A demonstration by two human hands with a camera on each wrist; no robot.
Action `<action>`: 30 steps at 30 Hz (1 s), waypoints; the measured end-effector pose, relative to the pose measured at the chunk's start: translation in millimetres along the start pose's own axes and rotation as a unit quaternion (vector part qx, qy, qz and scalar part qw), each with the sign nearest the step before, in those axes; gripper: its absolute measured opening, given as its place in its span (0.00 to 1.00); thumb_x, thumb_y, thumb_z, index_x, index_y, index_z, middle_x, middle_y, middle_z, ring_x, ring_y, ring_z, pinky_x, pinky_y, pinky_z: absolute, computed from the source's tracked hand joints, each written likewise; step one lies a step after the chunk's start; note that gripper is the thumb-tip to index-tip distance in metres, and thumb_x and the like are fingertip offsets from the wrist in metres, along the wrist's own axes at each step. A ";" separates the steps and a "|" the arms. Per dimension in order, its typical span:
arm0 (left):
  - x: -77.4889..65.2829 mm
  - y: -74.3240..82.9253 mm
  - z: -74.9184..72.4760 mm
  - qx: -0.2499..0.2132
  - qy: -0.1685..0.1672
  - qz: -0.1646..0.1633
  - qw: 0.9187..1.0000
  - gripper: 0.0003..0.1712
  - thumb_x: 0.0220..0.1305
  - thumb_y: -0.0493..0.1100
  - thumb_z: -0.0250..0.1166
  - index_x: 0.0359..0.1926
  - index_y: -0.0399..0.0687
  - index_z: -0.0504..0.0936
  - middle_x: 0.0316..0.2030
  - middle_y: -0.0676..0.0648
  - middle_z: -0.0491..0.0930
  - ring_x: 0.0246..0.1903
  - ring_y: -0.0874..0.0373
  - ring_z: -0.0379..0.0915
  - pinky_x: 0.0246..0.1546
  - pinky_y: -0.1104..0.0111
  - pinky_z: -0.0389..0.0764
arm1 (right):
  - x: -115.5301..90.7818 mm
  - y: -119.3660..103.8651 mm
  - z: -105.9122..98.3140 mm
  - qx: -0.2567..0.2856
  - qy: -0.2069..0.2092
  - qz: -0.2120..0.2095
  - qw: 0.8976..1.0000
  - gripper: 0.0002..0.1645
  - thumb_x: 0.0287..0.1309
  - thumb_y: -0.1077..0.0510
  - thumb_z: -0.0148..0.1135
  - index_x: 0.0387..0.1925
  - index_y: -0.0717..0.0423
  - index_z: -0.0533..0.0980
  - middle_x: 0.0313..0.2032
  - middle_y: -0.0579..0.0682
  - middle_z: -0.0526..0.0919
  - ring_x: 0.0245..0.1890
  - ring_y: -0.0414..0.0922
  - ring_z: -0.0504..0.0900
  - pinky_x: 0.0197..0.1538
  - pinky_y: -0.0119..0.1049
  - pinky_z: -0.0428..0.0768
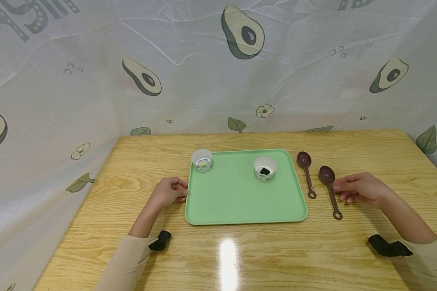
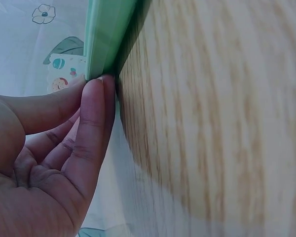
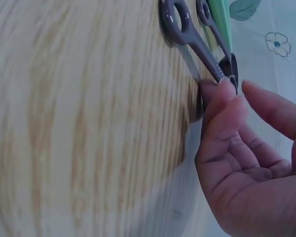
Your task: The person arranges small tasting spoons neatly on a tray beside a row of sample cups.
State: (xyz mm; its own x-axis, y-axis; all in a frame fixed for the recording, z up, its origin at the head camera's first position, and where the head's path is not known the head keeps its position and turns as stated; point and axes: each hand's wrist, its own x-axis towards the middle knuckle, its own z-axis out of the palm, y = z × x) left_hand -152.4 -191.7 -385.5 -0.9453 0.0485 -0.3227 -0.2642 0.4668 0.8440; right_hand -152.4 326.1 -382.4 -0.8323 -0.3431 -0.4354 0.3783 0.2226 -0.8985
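A light green tray (image 1: 240, 202) lies on the wooden table, and my left hand (image 1: 170, 191) pinches its left rim. In the left wrist view the thumb (image 2: 54, 106) and fingertips meet at that tray edge (image 2: 101, 39). My right hand (image 1: 364, 189) is beside a brown spoon (image 1: 327, 174), its fingertips at the upper handle. The right wrist view shows the right thumb (image 3: 271, 106) a little apart from the spoon's handle (image 3: 202, 52). A second brown spoon (image 1: 304, 159) lies between that spoon and the tray.
Two white patterned bowls stand on the tray: one bowl (image 1: 202, 155) at its back left corner with something pale and yellowish inside, another bowl (image 1: 265, 163) at the back right holding a dark piece. A printed cloth (image 1: 189, 81) hangs behind the table (image 1: 276, 254).
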 end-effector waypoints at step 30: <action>0.8 0.4 0.1 -0.001 -0.003 0.000 1.000 0.12 0.56 0.27 0.62 0.43 0.26 0.74 0.27 0.42 0.77 0.23 0.60 0.76 0.30 0.68 0.82 | 4.5 0.9 7.4 -0.020 0.030 0.018 0.999 0.09 0.59 0.67 0.55 0.34 0.54 0.80 0.26 0.48 0.78 0.22 0.41 0.76 0.25 0.31 0.77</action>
State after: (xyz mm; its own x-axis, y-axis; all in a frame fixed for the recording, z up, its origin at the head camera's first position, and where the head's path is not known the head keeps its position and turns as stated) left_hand -153.2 -191.4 -385.5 -0.9440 0.0542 -0.3255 -0.2648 0.4643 0.8452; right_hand -152.8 318.0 -385.6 -0.8416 -0.2799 -0.4619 0.3927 0.2699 -0.8792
